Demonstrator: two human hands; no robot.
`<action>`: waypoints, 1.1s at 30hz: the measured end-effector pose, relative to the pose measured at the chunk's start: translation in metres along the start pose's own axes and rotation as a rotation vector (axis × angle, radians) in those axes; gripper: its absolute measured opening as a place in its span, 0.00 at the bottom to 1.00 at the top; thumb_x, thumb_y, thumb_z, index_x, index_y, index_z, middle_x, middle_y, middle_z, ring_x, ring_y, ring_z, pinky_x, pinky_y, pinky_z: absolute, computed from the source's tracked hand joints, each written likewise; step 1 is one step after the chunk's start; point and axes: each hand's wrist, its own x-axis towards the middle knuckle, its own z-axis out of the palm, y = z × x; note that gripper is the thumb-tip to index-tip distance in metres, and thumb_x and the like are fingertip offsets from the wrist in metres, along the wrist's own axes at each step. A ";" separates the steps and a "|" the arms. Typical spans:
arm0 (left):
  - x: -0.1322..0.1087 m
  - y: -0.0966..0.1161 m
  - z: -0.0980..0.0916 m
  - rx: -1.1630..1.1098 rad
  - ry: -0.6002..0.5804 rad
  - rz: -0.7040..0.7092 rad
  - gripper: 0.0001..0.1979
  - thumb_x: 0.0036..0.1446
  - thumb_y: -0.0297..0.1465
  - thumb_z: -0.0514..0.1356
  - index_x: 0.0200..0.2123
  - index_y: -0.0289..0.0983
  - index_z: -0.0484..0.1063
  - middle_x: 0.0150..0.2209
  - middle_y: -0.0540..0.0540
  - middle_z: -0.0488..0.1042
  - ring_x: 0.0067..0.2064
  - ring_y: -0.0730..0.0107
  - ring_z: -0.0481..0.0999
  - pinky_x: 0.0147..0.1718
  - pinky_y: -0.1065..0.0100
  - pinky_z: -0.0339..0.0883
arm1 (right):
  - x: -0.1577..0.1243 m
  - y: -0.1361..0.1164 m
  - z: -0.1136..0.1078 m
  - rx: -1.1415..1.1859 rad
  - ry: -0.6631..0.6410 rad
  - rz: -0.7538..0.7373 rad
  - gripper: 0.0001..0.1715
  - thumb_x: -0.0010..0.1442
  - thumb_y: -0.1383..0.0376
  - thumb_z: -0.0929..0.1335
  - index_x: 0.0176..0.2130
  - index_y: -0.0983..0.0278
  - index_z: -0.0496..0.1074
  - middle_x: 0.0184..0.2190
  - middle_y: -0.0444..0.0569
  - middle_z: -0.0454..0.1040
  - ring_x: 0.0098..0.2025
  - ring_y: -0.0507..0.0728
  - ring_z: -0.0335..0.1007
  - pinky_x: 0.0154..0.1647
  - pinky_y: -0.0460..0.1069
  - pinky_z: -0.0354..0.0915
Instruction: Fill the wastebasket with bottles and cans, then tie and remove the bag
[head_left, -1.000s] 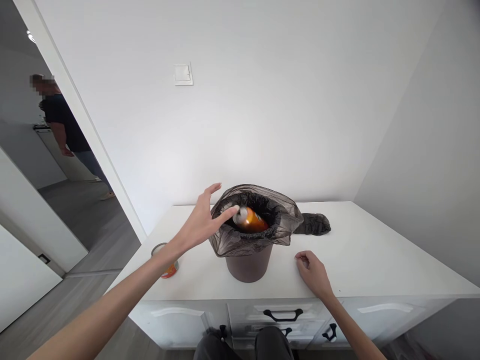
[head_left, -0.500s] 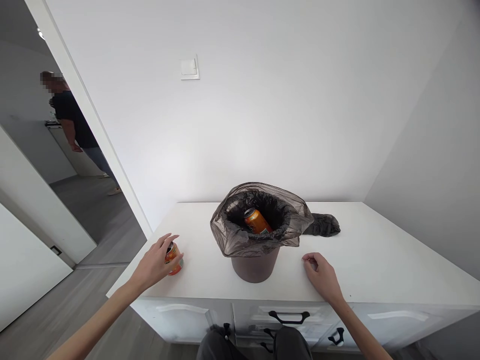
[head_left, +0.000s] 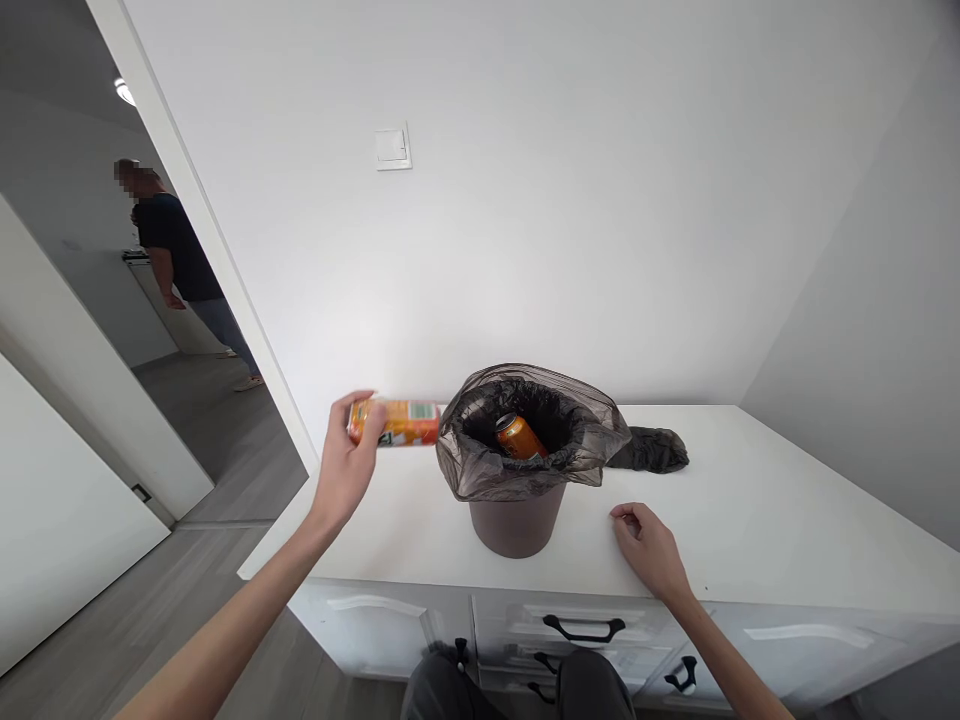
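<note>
My left hand [head_left: 346, 465] grips an orange drink can [head_left: 396, 423] and holds it on its side in the air, just left of the bin's rim. A small brown bin [head_left: 517, 520] lined with a dark plastic bag [head_left: 536, 465] stands on the white counter [head_left: 750, 510]. Inside the bag lies another orange can [head_left: 519, 437]. My right hand [head_left: 649, 548] rests on the counter to the right of the bin, fingers curled loosely with nothing in them.
A crumpled dark bag [head_left: 651, 449] lies on the counter behind the bin to the right. Drawers with black handles [head_left: 583, 630] run below the counter's front edge. At the left, a doorway opens to another room where a person [head_left: 176, 262] stands.
My left hand dropped one can into the bin, went down to a second can at the counter's left edge, took hold of it and lifted it up beside the bin. The right hand stayed put.
</note>
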 end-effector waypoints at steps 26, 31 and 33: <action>-0.077 -0.213 0.016 0.606 -0.309 -0.023 0.35 0.68 0.49 0.47 0.64 0.28 0.66 0.68 0.29 0.67 0.73 0.40 0.59 0.69 0.41 0.56 | -0.001 -0.001 0.001 0.003 -0.023 0.005 0.16 0.58 0.54 0.64 0.39 0.60 0.74 0.41 0.52 0.80 0.43 0.63 0.75 0.46 0.56 0.68; -0.086 -0.234 0.030 0.866 -0.357 0.083 0.36 0.71 0.48 0.45 0.70 0.30 0.63 0.73 0.34 0.59 0.76 0.42 0.53 0.72 0.42 0.49 | -0.002 -0.007 -0.001 -0.001 -0.010 0.007 0.17 0.57 0.53 0.64 0.39 0.60 0.74 0.40 0.52 0.81 0.42 0.63 0.76 0.45 0.56 0.68; -0.087 -0.236 0.032 0.907 -0.356 0.131 0.36 0.71 0.47 0.45 0.71 0.30 0.62 0.73 0.35 0.59 0.75 0.41 0.53 0.72 0.41 0.50 | -0.003 -0.010 -0.002 -0.008 -0.008 0.021 0.18 0.57 0.52 0.64 0.39 0.60 0.75 0.40 0.52 0.81 0.41 0.63 0.76 0.44 0.56 0.69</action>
